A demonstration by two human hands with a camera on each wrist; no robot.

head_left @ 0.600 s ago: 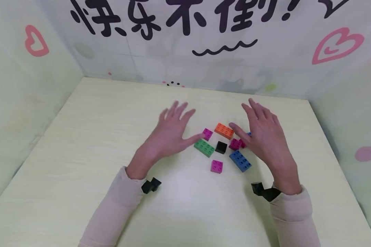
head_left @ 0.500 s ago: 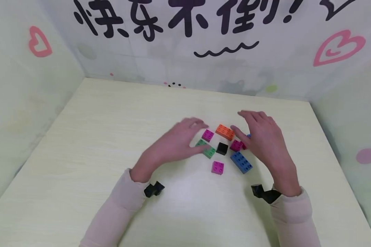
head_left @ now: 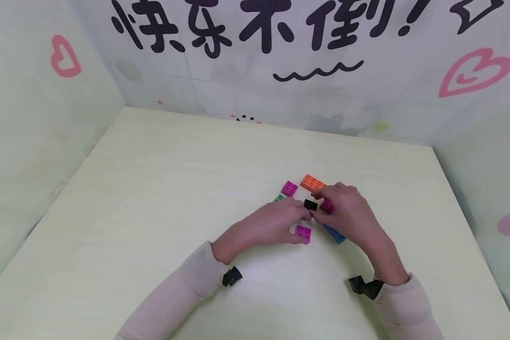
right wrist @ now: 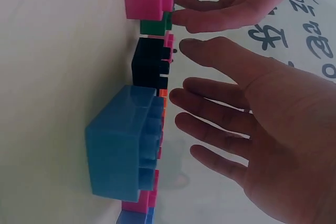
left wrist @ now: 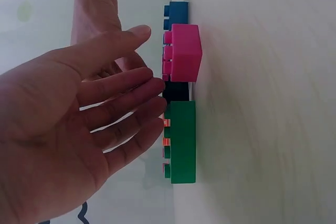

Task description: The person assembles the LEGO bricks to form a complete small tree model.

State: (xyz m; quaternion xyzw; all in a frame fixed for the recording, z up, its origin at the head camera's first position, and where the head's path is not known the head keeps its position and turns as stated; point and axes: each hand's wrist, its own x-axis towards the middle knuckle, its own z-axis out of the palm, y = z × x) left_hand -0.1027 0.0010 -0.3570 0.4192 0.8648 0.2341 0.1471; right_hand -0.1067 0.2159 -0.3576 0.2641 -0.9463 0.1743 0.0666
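Observation:
Above the cluster of toy bricks, my left hand (head_left: 276,222) holds nothing, its thumb by the front pink brick (head_left: 303,234) and its fingers by the black brick (head_left: 310,205). In the left wrist view those fingers reach out loosely beside the studs of the green brick (left wrist: 182,142). My right hand (head_left: 350,212) hovers over the blue brick (head_left: 335,234) and a magenta brick (head_left: 327,206). Seen from the right wrist, its fingers are spread, with bare air between them and the blue brick's studs. Both hands nearly meet over the black brick. They partly hide the green and blue bricks.
Behind the hands lie an orange brick (head_left: 312,182) and another pink brick (head_left: 289,188). All sit on a pale wooden table (head_left: 161,189). A printed back wall (head_left: 221,80) and two side walls enclose it.
Both hands have come down and inward over the bricks, the left one moving right, the right one lowering its fingers. The bricks keep their arrangement; the head view has shifted slightly.

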